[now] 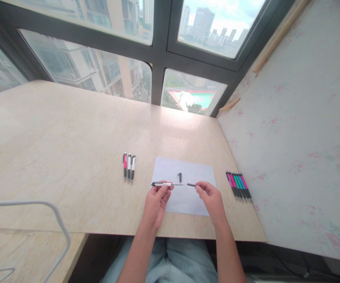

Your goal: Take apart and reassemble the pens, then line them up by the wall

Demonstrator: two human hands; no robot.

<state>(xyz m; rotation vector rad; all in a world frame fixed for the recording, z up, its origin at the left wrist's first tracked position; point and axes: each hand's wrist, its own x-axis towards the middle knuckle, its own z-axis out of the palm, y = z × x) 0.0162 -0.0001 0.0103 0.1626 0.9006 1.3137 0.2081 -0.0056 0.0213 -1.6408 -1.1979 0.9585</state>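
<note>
My left hand (155, 203) grips a white pen (165, 184). My right hand (213, 198) pinches a dark tube (191, 184); 3 pens (129, 166) lie leftward.

On our pale desk (69, 137) we have 3 pens (129, 167) side by side, a paper sheet (184, 205) to their right, then a row of coloured pens (239, 187).

And here's the white pen barrel (160, 183), held level just below the centre of the frame, its dark end facing left! Out of its right end pokes the thin, dark refill (178, 184), bare and pointing right, and there, a touch farther right, is the short black grip section (191, 184), off the barrel and nearly in line with the refill.
</note>
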